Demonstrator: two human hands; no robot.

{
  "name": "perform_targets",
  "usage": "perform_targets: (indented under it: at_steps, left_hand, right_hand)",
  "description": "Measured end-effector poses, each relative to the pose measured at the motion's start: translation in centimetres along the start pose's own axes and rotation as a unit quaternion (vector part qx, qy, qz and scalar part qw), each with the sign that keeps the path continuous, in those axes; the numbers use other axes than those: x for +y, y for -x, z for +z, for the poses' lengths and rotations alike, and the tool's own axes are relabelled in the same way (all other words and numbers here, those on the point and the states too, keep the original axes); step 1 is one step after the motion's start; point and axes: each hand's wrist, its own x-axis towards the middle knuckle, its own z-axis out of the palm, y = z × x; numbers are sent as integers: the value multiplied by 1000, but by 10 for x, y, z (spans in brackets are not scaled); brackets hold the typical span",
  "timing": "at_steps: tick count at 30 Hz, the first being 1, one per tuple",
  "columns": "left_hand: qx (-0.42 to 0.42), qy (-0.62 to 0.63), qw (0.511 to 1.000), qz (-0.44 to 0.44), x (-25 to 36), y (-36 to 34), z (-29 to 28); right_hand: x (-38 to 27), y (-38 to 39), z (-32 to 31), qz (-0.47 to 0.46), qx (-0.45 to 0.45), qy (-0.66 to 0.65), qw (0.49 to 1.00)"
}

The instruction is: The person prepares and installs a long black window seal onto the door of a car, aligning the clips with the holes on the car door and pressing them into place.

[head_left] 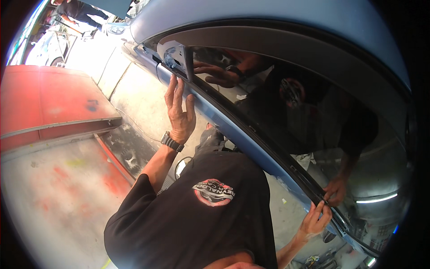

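A light blue car door (215, 121) runs diagonally beside me, with a dark glass window (304, 130) reflecting my arms and shirt. A long black trim strip (251, 131) lies along the glass's lower edge. My left hand (179, 112), with a watch on its wrist, has its fingers stretched out against the strip's front end, just below a triangular corner piece (177, 58) with bluish scraps on it. At the strip's rear end, toward the lower right, my right hand (313, 222) holds the trim between bent fingers.
A red painted panel (53, 96) sits at the left over a spray-stained board (67, 188). A person (76, 13) in dark clothes is at the top left near other vehicles. A thin cable (139, 123) crosses the pale floor (130, 98). My torso fills the lower middle.
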Motion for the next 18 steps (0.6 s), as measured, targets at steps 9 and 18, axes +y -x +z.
perform_targets:
  at_steps: [9, 18]
  left_hand:
    - [-5, 5, 1000, 3, -1, -2, -1]
    - [-17, -9, 1000, 9, 0, -6, -3]
  right_hand:
    - [4, 1, 6, -14, 48, -6, 999]
    - [2, -2, 1, -16, 22, 0, 1000]
